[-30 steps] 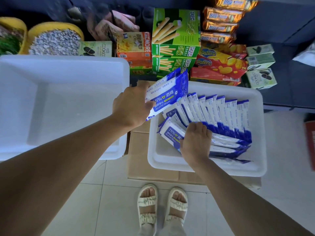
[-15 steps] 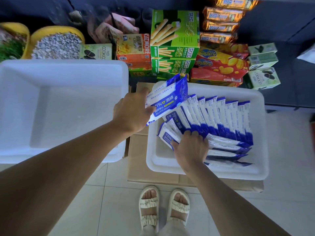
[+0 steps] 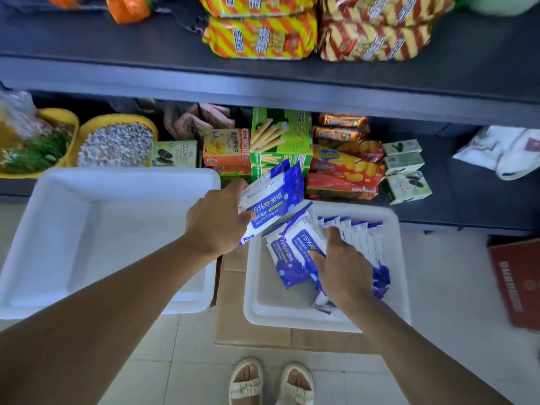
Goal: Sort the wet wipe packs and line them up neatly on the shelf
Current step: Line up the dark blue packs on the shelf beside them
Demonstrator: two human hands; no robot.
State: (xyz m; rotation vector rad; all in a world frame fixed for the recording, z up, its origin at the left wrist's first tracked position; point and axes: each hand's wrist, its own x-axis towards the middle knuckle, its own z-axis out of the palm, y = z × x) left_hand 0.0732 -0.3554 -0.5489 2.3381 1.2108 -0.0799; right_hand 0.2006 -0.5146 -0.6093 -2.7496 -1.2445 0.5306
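My left hand (image 3: 217,219) grips a small stack of blue-and-white alcohol wipe packs (image 3: 273,195), held above the far left corner of the right white tray (image 3: 292,317). Inside that tray my right hand (image 3: 343,266) is closed on more wipe packs (image 3: 295,249), lifting their left ends. A row of upright packs (image 3: 361,235) stands behind my right hand along the tray's far side. The dark lower shelf (image 3: 482,206) runs behind both trays.
A second white tray (image 3: 87,182) sits to the left with nothing in it. Snack boxes (image 3: 280,141) and yellow bowls (image 3: 117,141) fill the lower shelf; striped snack bags (image 3: 260,33) lie on the upper shelf. A cardboard box (image 3: 233,287) supports the right tray. A red box (image 3: 514,285) lies at the right.
The view has tilted up, showing the upper shelf. My right hand has gathered and raised packs in the tray. My left hand keeps its stack, slightly higher.
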